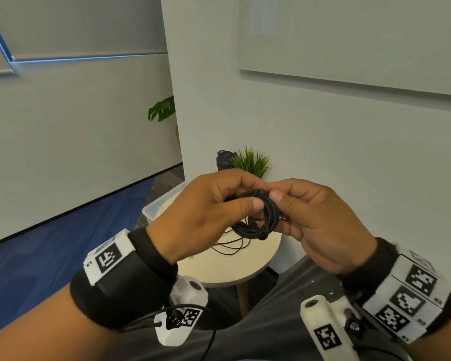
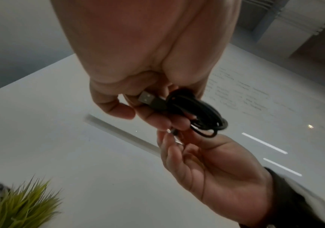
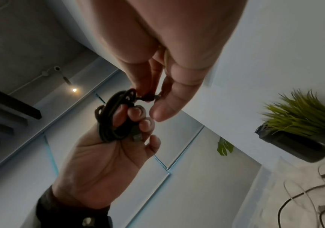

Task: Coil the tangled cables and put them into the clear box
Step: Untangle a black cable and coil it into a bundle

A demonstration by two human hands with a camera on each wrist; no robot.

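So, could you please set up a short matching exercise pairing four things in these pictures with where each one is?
Things:
1. coil
2. loose cables
3. clear box
4. plant

Places:
A. at the table's far left edge
B. held between both hands
C. by the wall, beside a dark bottle
D. lying on the round table

Pairs: 1-B, 2-D, 3-A, 4-C
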